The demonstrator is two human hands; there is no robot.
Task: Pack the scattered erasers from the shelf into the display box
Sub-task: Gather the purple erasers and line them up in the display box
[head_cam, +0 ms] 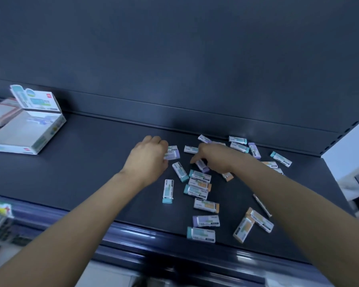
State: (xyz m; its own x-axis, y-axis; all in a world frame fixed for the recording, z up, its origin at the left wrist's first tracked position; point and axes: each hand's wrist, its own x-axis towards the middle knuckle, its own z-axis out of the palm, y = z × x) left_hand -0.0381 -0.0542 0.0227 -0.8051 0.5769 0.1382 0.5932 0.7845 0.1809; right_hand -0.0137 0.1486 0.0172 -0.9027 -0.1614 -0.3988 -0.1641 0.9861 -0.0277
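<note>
Several small sleeved erasers (pixel 198 184) with teal, purple and orange ends lie scattered over the right half of the dark shelf (pixel 91 158). My left hand (pixel 148 157) grips a purple eraser (pixel 172 155), with another white one just behind it. My right hand (pixel 214 157) reaches down over a purple eraser (pixel 202 165), its fingers curled toward it; whether they hold it is hidden. The white display box (pixel 23 133) sits at the far left of the shelf with its printed lid flap standing up.
A pink-edged package (pixel 2 112) lies behind the display box. A thin pen-like stick (pixel 261 205) rests among the erasers at the right. The shelf's blue front rail (pixel 133 230) runs below. The dark back panel rises behind.
</note>
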